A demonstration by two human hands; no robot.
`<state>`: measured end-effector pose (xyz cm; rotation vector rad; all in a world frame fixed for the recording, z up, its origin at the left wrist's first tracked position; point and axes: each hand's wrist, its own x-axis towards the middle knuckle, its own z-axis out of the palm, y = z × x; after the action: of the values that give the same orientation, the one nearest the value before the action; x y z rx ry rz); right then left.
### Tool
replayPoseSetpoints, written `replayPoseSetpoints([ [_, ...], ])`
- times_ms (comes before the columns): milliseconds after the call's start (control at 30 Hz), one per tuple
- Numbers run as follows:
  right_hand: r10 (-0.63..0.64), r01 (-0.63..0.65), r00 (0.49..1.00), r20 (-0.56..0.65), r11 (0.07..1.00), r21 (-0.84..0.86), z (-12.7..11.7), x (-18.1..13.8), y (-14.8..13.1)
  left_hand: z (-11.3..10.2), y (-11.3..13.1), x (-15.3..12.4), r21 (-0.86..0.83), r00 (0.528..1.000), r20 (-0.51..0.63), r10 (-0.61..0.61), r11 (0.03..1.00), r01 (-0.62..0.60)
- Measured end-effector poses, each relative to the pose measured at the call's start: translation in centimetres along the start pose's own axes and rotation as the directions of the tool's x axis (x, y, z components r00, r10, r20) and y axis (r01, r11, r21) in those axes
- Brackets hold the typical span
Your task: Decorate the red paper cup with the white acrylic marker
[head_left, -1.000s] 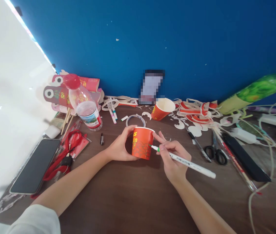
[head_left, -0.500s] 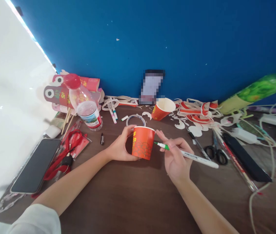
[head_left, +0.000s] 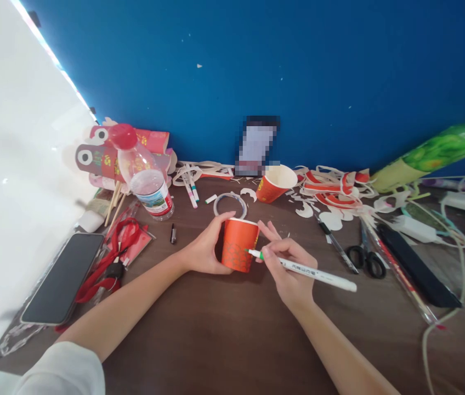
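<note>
My left hand (head_left: pixel 209 245) is wrapped round the left side of an orange-red paper cup (head_left: pixel 238 247). Dark scale-like curved lines cover the lower part of the cup's near side. In my right hand (head_left: pixel 292 269) is a white marker (head_left: pixel 318 276) with a green collar, pinched between thumb and fingers, its tip at the cup's right side; I cannot tell for sure that it touches. One or two right fingers reach toward the cup's rim. Behind the cup lies a roll of tape (head_left: pixel 231 205), and a second paper cup (head_left: pixel 276 184) stands tilted farther back.
A plastic bottle (head_left: pixel 152 192), a phone (head_left: pixel 63 278) and a red lanyard (head_left: pixel 103 274) are on the left. Black-handled scissors (head_left: pixel 366 258), a pen (head_left: pixel 338 244), a black case (head_left: pixel 419 269) and white cables lie right. Paper strips (head_left: pixel 331 189) line the blue partition (head_left: pixel 232 71).
The cup has turned, so its yellow lettering has gone from the left side toward the right edge. My right hand has moved left, bringing the marker tip to the cup.
</note>
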<state>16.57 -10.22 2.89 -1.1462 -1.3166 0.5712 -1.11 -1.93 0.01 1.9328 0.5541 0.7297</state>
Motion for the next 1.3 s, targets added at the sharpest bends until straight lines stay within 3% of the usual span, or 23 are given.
replayPoseSetpoints([
  [400, -0.099, 0.101, 0.995, 0.018, 0.987, -0.126, 0.15, -0.28, 0.56, 0.01, 0.35, 0.12, 0.012, 0.999, -0.029, 0.014, 1.0, -0.013],
  [633, -0.061, 0.06, 0.998, -0.001, 0.993, -0.099, 0.24, -0.15, 0.15, 0.01, 0.26, 0.15, 0.049, 0.998, -0.046, 0.043, 0.998, -0.041],
  [1300, -0.106, 0.103, 0.994, -0.038, 0.992, -0.069, 0.14, 0.05, -0.18, 0.08, 0.1, -0.09, -0.031, 0.999, -0.027, 0.021, 0.999, -0.021],
])
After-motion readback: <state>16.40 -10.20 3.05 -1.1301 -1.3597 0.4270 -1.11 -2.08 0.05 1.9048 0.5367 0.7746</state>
